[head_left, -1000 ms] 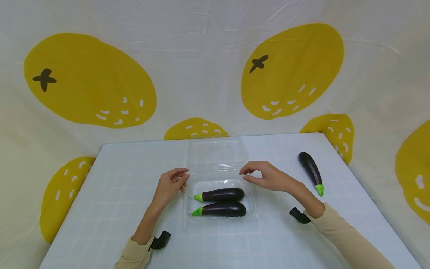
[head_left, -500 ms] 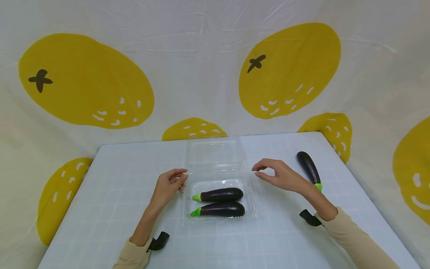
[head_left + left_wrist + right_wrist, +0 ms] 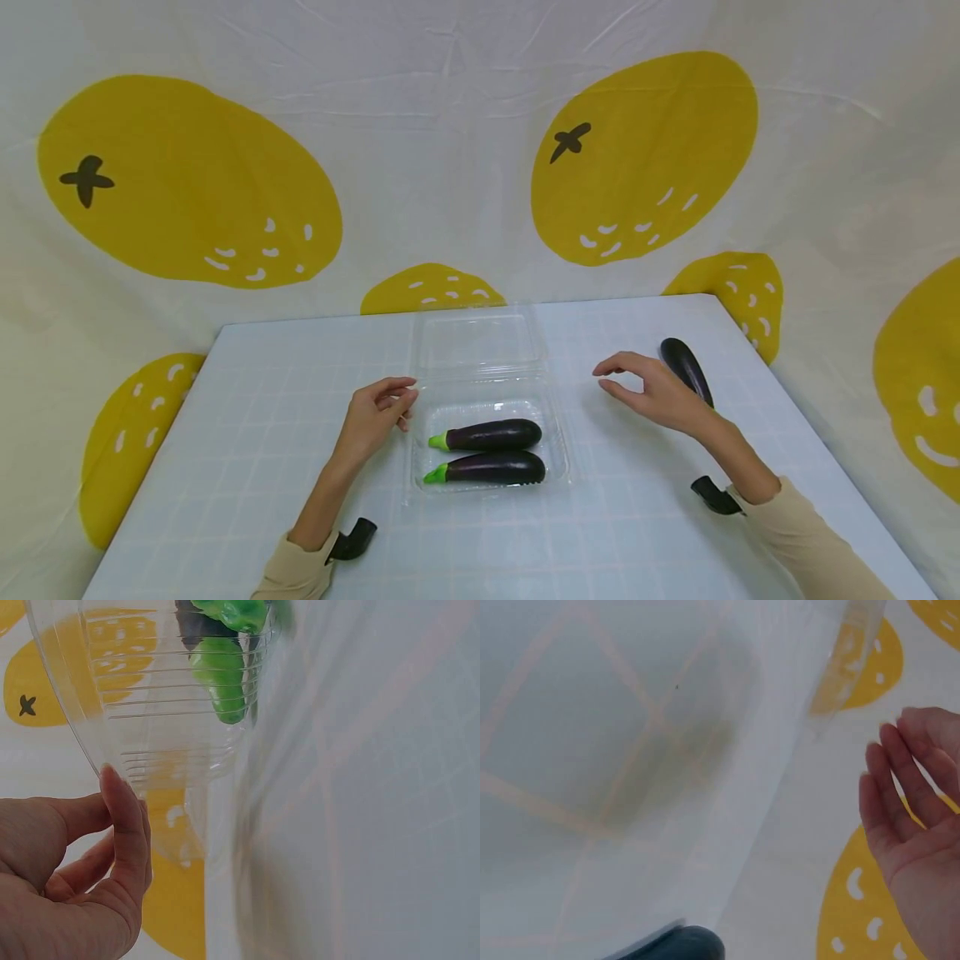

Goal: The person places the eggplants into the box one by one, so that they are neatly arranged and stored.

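Two dark purple eggplants with green stems, a rear one (image 3: 495,434) and a front one (image 3: 497,467), lie side by side in a hinged clear plastic container (image 3: 558,450) whose lid (image 3: 480,342) is folded back. My left hand (image 3: 372,417) is at the container's left edge; in the left wrist view its thumb and forefinger (image 3: 124,817) pinch the rim, below the green stems (image 3: 221,679). Over the table to the right, my right hand (image 3: 660,396) holds nothing, its fingers gently curved. Just behind it lies a third eggplant (image 3: 684,367), its stem end hidden by the hand.
The table (image 3: 300,358) has a pale checked cover. A white cloth with yellow fruit prints (image 3: 450,167) hangs behind it. Black wrist cameras (image 3: 352,539) hang at both sleeves.
My right hand has moved right, away from the container, to beside the third eggplant, now partly covering it. My left hand has stayed at the container's edge.
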The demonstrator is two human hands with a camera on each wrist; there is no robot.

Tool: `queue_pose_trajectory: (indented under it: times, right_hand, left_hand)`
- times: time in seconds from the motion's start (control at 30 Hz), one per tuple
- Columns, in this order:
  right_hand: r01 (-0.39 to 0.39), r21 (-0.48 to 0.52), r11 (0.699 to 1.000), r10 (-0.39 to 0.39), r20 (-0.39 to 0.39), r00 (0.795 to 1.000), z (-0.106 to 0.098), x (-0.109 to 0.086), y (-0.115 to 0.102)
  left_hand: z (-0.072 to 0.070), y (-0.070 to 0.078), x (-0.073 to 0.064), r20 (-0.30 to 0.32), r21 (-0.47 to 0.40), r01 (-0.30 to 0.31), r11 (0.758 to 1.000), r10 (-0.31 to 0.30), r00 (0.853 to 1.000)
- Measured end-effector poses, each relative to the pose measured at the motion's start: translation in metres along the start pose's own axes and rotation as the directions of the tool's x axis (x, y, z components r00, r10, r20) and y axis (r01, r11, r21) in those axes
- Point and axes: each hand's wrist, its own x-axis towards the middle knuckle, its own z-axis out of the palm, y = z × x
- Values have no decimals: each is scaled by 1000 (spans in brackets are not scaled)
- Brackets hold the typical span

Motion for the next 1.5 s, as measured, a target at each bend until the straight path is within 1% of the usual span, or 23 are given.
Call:
queue_pose_trajectory:
  times: [0.17,0.47,0.57,0.7,0.8,0.93,1.17,1.3,1.4,1.5]
  right_hand:
    - [49,-34,998,-52,-71,996,-2,-8,9]
    - [41,-59,997,-49,-140,989,-7,-23,25]
    - [20,-53,998,-27,-150,988,-9,-28,31]
    - [-34,-64,997,23,-158,987,-11,-35,37]
    - [-61,-76,995,47,-174,984,-13,-41,41]
    - [-69,-70,995,53,-204,977,-16,-48,47]
    - [-70,-93,993,45,-248,968,-21,-61,61]
    - [-111,-110,988,81,-250,965,-24,-67,68]
    - [-160,-121,980,128,-236,963,-26,-71,72]
    - [-193,-118,974,165,-217,962,-28,-73,74]
  left_hand:
    - [0,0,0,-4,5,0,1000,0,1000]
    - [0,-1,0,-5,11,-6,1000,6,1000]
    - [0,-1,0,-5,12,-4,1000,4,1000]
    - [0,1,-1,-3,8,0,1000,0,1000]
    - [1,2,-2,-4,6,3,1000,-3,1000]
    - [1,4,-3,-3,0,3,1000,-3,1000]
    - [0,4,-3,0,-12,-10,1000,10,1000]
    - [0,4,-3,3,-17,-17,1000,17,1000]
    - [0,4,-3,4,-17,-15,1000,15,1000]
    - [0,3,-3,2,-16,-12,1000,12,1000]
